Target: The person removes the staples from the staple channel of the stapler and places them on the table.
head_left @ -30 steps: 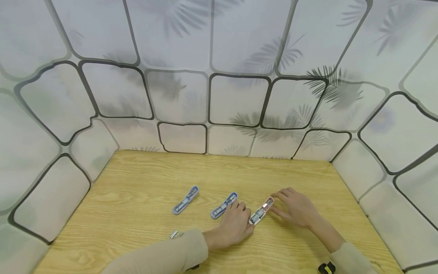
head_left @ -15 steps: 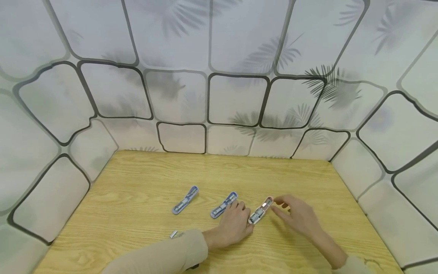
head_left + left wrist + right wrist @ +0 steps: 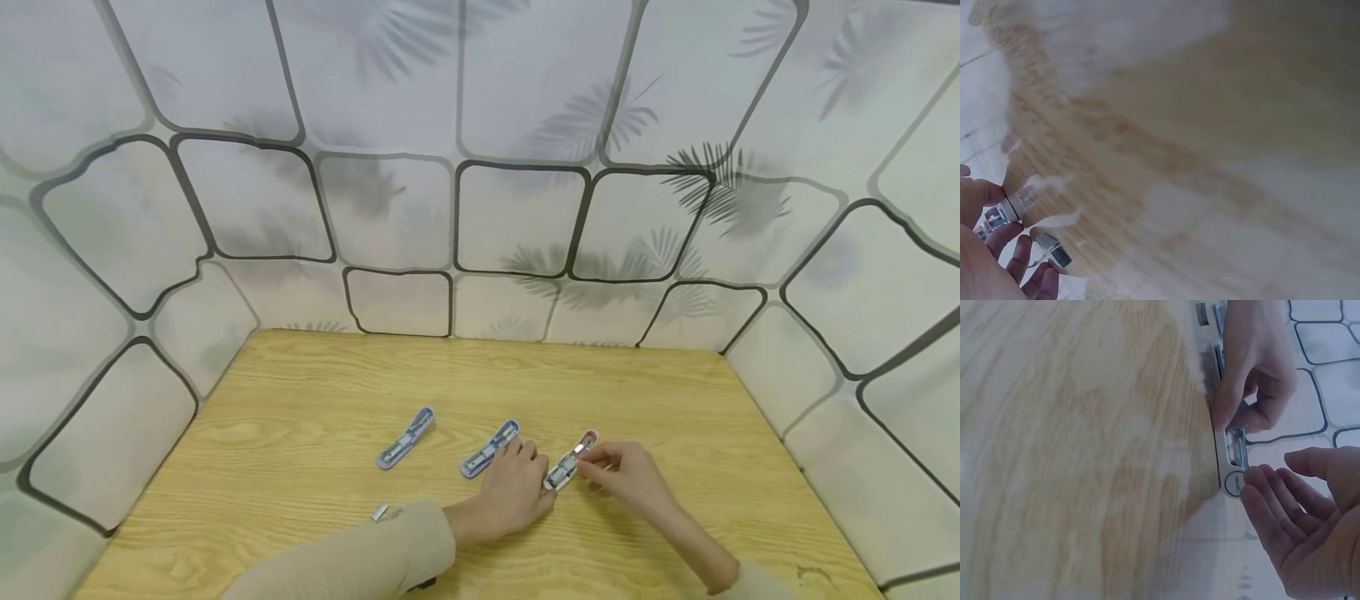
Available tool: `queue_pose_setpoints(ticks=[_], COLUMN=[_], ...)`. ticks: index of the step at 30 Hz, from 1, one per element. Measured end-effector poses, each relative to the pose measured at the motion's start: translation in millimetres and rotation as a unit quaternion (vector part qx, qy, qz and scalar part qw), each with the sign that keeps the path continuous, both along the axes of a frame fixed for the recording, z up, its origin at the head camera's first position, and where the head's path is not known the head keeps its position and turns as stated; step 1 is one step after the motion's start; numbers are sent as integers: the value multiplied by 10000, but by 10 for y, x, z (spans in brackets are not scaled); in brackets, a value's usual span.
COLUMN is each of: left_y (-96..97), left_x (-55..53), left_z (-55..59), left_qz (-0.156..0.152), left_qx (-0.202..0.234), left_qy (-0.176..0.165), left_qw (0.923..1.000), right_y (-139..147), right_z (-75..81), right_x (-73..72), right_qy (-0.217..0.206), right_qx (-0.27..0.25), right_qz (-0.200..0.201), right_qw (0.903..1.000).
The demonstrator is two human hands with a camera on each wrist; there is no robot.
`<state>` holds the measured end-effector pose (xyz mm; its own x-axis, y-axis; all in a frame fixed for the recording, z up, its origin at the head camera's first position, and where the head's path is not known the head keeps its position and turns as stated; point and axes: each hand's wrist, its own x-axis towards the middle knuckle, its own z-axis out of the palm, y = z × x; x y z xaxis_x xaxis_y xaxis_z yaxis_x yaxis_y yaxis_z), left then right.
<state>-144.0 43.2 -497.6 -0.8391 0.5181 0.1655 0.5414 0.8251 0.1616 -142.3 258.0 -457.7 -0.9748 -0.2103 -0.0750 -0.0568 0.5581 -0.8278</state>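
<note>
In the head view, a slim pink-and-white case (image 3: 564, 470) with rounded ends and metal pieces inside lies slanted on the wooden table. My left hand (image 3: 513, 490) grips its near end; the left wrist view shows thumb and index finger pinching the case (image 3: 999, 215). My right hand (image 3: 626, 477) has its fingertips at the case's right side, near the middle. In the right wrist view the right hand's (image 3: 1310, 531) fingers are relaxed, thumb apart, by the case's round-marked end (image 3: 1234, 482). Left of it lie two similar blue cases, one (image 3: 491, 450) beside the left fingers, another (image 3: 406, 438) farther left.
A small silver rectangular piece (image 3: 381, 512) lies on the table (image 3: 315, 392) close to the left sleeve (image 3: 360, 558). Pale patterned cloth walls (image 3: 517, 217) stand behind the table and along both sides.
My right hand has moved from the far end of the pink-and-white case toward its middle, with thumb and fingertips closer together. The left hand and the blue cases have stayed in place.
</note>
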Motion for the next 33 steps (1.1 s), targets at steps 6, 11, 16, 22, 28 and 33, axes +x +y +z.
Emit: queue_pose_setpoints(ticks=[6,11,16,22,28,33], left_y=[-1,-6,-13,-5,1,4], left_x=[-6,-1,-1,-9,-7,-6], left_z=[3,9,9,14,10,8], left_qz=[-10,7,-29,-10,29,32], left_qx=[-56,-98,-71,-52,-131,-144], left_qy=[-87,-96,-112,-151,-157,-143], left_qw=[9999,9999,9999,9999,9998,9998], right_y=[-81,-133,-177,-224,-246,-244], right_z=[-73,-134,-170,-139,-125,-134], right_x=[-23,-41,-31,-24,-30,-36], right_qy=[-77,-33,-149,-255,-325,-365], right_qx=[-5,167,1,13,-41,-133], right_qz=[-84,-23,69,-40,118,209], right_qw=[9999,9999,9999,9997,9994,9990])
